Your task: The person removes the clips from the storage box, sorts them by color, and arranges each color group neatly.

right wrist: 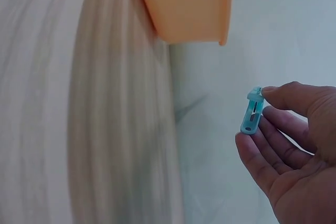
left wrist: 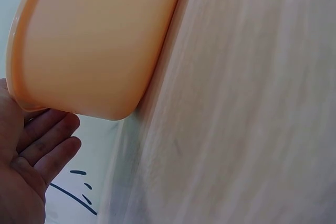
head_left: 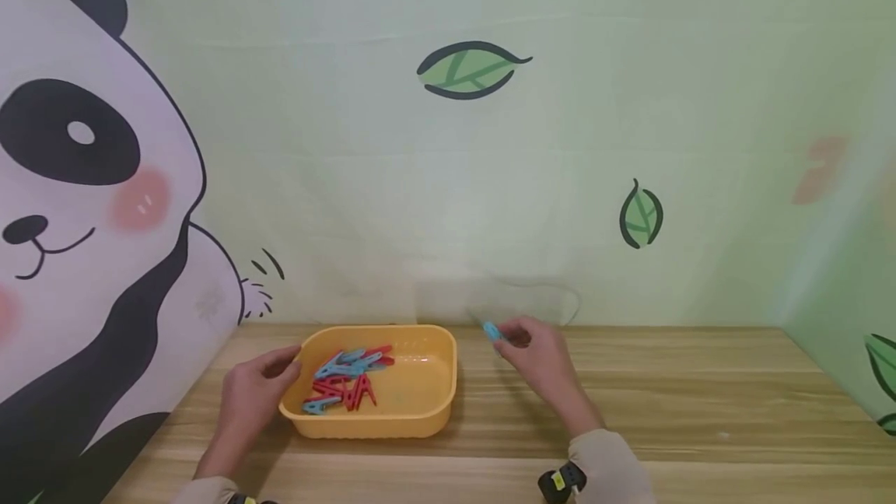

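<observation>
A yellow plastic basin (head_left: 392,428) stands on the wooden table, with red clothespins (head_left: 364,391) and blue clothespins (head_left: 350,365) heaped in its left half. At the basin's left end, my left hand (head_left: 255,391) holds the rim with thumb and index finger; the other fingers (left wrist: 55,153) stick out loosely below the rim. To the right of the basin, my right hand (head_left: 539,356) pinches a light blue clothespin (right wrist: 252,111) between thumb and fingertips, above the table and apart from the basin.
The wood-grain table (head_left: 686,395) ends at a pale green cloth backdrop (head_left: 336,138) printed with leaves and, on the left, a panda (head_left: 154,131). Another panel of cloth (head_left: 840,278) rises along the right side.
</observation>
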A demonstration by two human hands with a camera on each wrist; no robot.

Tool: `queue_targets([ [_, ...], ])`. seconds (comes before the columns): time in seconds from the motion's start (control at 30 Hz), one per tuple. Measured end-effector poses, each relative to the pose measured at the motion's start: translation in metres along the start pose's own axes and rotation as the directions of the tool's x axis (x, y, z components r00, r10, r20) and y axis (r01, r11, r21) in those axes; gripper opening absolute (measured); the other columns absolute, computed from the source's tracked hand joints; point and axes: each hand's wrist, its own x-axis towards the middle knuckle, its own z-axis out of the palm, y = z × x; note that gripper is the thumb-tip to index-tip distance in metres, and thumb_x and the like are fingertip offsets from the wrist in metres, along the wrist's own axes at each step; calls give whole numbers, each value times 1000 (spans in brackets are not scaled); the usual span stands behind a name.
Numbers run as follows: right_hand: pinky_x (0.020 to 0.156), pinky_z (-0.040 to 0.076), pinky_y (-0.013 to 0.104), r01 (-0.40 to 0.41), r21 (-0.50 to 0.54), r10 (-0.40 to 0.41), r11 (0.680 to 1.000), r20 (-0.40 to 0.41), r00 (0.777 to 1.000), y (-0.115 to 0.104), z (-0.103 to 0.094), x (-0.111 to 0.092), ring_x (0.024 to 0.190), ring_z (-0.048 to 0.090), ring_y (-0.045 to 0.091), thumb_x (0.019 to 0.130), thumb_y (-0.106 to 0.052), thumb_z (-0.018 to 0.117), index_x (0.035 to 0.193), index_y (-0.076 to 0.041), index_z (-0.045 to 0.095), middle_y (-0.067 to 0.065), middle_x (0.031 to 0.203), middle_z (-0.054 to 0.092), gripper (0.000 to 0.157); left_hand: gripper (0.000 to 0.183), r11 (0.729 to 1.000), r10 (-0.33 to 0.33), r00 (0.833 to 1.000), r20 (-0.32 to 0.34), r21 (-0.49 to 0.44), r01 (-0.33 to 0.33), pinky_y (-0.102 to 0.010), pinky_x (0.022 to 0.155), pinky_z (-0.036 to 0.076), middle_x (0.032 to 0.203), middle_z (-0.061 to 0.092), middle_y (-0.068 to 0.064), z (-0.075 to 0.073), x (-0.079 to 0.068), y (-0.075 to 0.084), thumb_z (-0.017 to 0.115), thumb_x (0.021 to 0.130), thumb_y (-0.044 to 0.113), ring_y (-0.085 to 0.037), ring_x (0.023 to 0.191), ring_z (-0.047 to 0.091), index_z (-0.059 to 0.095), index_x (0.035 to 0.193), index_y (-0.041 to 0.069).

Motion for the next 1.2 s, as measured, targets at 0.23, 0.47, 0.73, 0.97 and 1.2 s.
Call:
queue_targets([
  [0.23,86,63,44,-10,-28,10,1000,-6,1000,9,5,-4,95,72,25,94,-6,80,106,-1,77,7,100,76,13,33,1000,13,1000,-8,15,-13,-21,89,60,120,75,-21,0,0,0,74,98,11,-37,116,72,74,128,-3],
  [0.47,84,62,44,-32,-62,34,998,29,999,19,8,-6,90,71,24,93,-5,81,100,-1,76,5,94,75,9,33,1000,12,1000,-13,21,-12,-21,87,61,119,76,-21,-1,0,1,75,98,11,-37,114,72,74,128,-4],
  [0.73,83,61,45,-73,-120,79,990,50,996,28,6,-5,88,69,22,94,-12,81,94,-3,74,3,89,73,12,31,999,22,1000,-19,29,-21,-27,87,63,116,77,-21,0,-2,3,75,98,10,-38,112,73,75,126,-4],
  [0.97,78,60,41,-103,-126,111,987,56,992,33,6,-6,83,68,19,94,-12,81,95,-2,72,3,86,72,14,33,1000,9,1000,-6,30,-9,-40,92,63,119,76,-21,0,-2,4,74,99,10,-38,114,72,74,128,-4],
  [1.2,76,60,40,-128,-128,136,984,55,989,38,8,-5,81,67,20,91,-9,83,95,1,73,4,86,71,14,33,1000,7,1000,-6,24,-7,-42,94,62,120,76,-21,0,-1,2,74,99,10,-38,115,72,74,128,-4],
])
